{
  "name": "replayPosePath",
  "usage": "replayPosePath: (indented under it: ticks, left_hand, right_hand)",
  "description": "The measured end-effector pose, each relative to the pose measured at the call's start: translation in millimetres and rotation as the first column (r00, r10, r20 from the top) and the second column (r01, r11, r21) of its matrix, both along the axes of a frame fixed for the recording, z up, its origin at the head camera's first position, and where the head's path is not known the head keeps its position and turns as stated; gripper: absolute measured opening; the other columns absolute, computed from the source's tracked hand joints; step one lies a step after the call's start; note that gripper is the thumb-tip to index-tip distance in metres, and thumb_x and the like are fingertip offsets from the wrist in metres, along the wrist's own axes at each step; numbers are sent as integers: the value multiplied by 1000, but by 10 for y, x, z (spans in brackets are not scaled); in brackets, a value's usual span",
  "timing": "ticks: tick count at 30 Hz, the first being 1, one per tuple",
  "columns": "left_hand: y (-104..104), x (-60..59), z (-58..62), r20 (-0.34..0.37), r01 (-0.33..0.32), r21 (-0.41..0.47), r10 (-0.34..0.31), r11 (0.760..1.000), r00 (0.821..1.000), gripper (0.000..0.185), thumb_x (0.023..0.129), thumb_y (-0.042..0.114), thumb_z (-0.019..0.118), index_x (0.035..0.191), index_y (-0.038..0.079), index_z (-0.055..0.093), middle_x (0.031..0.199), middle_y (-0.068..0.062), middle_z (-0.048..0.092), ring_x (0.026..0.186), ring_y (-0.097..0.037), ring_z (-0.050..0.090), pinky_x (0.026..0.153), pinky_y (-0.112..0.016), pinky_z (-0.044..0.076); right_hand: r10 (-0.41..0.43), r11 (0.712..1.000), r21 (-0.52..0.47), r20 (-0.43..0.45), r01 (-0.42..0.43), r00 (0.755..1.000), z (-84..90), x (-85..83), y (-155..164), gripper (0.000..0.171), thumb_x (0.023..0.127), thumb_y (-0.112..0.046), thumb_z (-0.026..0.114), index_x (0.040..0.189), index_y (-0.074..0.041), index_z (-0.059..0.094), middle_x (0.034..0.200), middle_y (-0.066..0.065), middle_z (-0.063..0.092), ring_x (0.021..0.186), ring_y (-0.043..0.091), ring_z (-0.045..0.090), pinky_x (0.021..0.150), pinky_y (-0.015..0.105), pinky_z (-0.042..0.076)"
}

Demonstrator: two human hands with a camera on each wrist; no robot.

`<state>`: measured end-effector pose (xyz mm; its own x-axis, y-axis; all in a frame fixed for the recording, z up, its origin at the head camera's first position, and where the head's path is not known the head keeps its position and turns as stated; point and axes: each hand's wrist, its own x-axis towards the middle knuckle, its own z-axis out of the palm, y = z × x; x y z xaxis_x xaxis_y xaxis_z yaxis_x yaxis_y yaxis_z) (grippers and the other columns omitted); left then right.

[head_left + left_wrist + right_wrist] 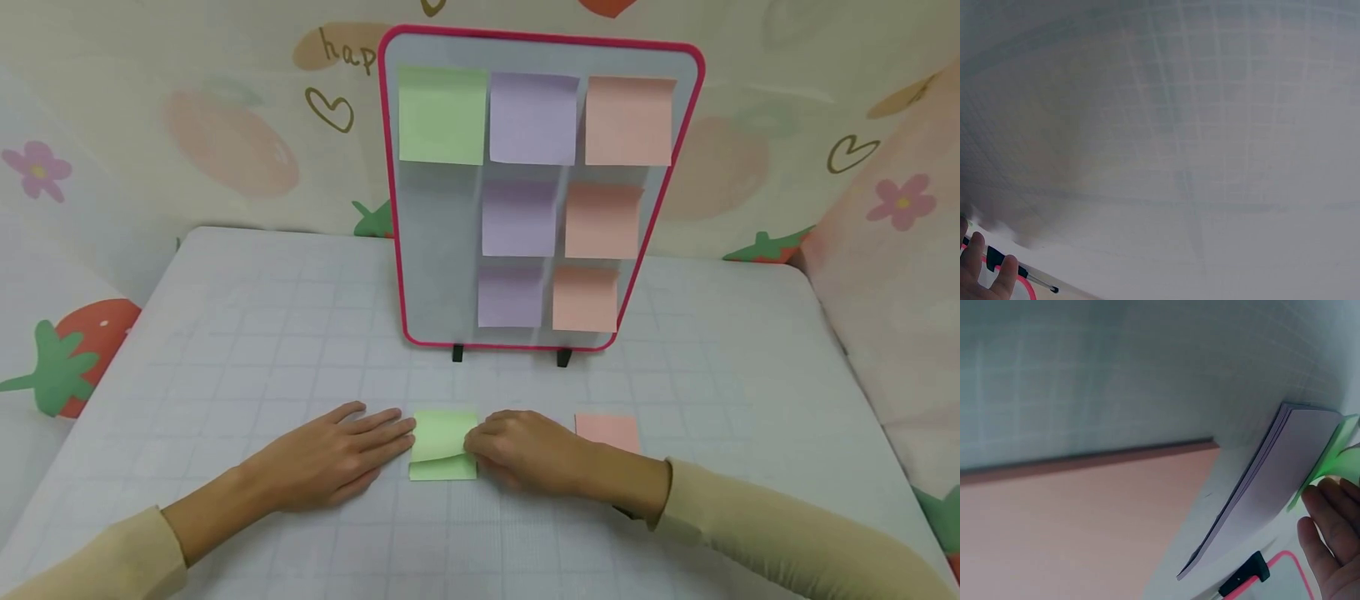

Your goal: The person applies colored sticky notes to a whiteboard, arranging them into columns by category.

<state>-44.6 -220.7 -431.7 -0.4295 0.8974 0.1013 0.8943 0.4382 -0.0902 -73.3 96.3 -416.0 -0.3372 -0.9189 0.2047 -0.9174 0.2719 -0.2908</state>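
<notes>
A pad of green sticky notes point(442, 472) lies on the table between both hands. Its top sheet, a green sticky note point(441, 435), has its near edge raised and curled. My right hand point(528, 450) pinches this sheet at its right side. Fingertips of my left hand point(333, 454), laid flat with straight fingers, meet the pad's left edge. Under the right hand, hidden in the head view, a purple pad point(1272, 472) sits beside the green one. Farther right is a pink pad point(606, 429), partly covered by the right forearm.
Behind the pads stands a whiteboard point(438, 250) with a pink frame and black feet point(564, 357). On its left column is one green note point(442, 117); three purple notes point(532, 121) fill the middle column and three pink notes point(628, 123) the right one.
</notes>
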Motion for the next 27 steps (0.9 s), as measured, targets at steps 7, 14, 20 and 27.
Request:
replayPosePath:
  ticks: [7, 14, 20, 27]
  left_hand:
    - [-2, 8, 15, 10, -9, -10, 9, 1000, 1000, 53, 94, 28, 60, 145, 12, 53, 149, -3, 51, 135, -21, 50, 100, -48, 47]
    - [-14, 14, 10, 13, -11, -17, 11, 1000, 1000, 53, 95, 29, 59, 145, 12, 53, 149, -2, 50, 135, -20, 49, 100, -48, 46]
    - [-11, 18, 35, -5, 12, -21, -12, 1000, 1000, 52, 96, 30, 57, 145, 12, 53, 148, -1, 52, 133, -19, 51, 99, -47, 47]
    - [-4, 37, 86, -20, 45, -12, -45, 999, 999, 46, 100, 31, 52, 141, 12, 57, 145, -1, 54, 131, -19, 53, 98, -44, 48]
  right_hand:
    - [-26, 999, -44, 95, 31, 995, 5, -7, 11, 15, 89, 1, 63, 82, -12, 58, 72, -7, 53, 68, 7, 50, 70, 22, 47]
    - [-89, 991, -80, 198, 107, 976, 7, -19, 16, 11, 94, -4, 61, 93, -9, 70, 85, -5, 67, 76, 3, 58, 76, 20, 52]
    - [-104, 985, -110, 222, 131, 969, 13, -37, 13, 10, 94, -4, 62, 97, -6, 72, 90, -1, 71, 81, 3, 62, 78, 19, 53]
    - [-95, 985, -124, 212, 123, 973, -3, -40, 5, 10, 93, -3, 63, 95, -6, 72, 87, -2, 70, 76, 2, 60, 75, 16, 52]
